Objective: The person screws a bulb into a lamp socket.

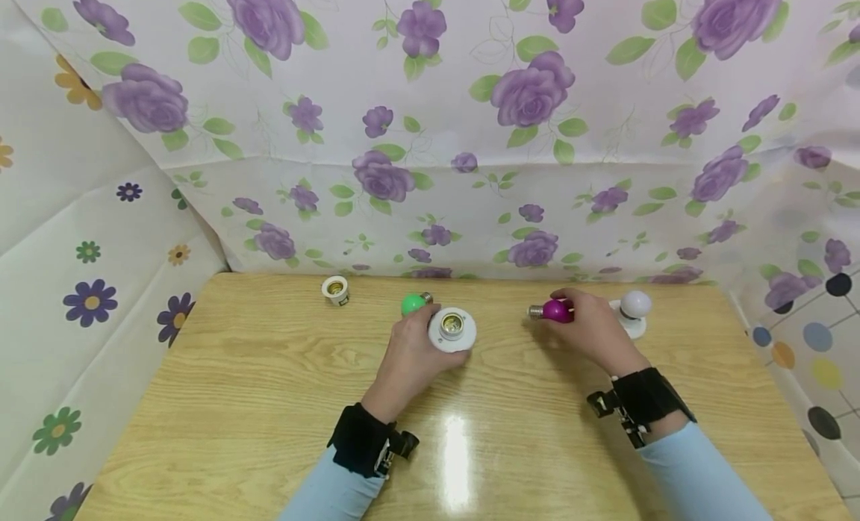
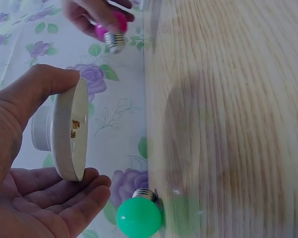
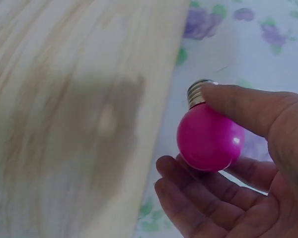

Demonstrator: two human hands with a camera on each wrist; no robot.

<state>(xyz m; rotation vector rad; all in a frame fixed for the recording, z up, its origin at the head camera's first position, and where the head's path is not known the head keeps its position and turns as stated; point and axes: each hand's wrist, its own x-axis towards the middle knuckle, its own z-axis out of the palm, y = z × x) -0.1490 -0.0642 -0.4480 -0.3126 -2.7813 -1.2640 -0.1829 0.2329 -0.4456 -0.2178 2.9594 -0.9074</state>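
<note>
My left hand (image 1: 415, 349) grips a round white lamp socket (image 1: 462, 340) by its rim, thumb on one edge and fingers on the other. Its threaded opening faces up in the head view; brass contacts show on its underside in the left wrist view. A green bulb (image 2: 139, 217) lies on the table just beyond that hand. Over to the right, my right hand (image 1: 591, 327) holds a magenta bulb (image 3: 211, 138) between thumb and fingers. The bulb's metal screw base (image 1: 535, 312) points left, toward the socket, with a wide gap between them.
A small white socket (image 1: 335, 289) stands at the table's back left. Behind the right hand, a white bulb (image 1: 635, 304) sits in a white socket base (image 1: 634, 328). The wooden table (image 1: 269, 416) ends at a flowered cloth (image 1: 430, 133) at the back.
</note>
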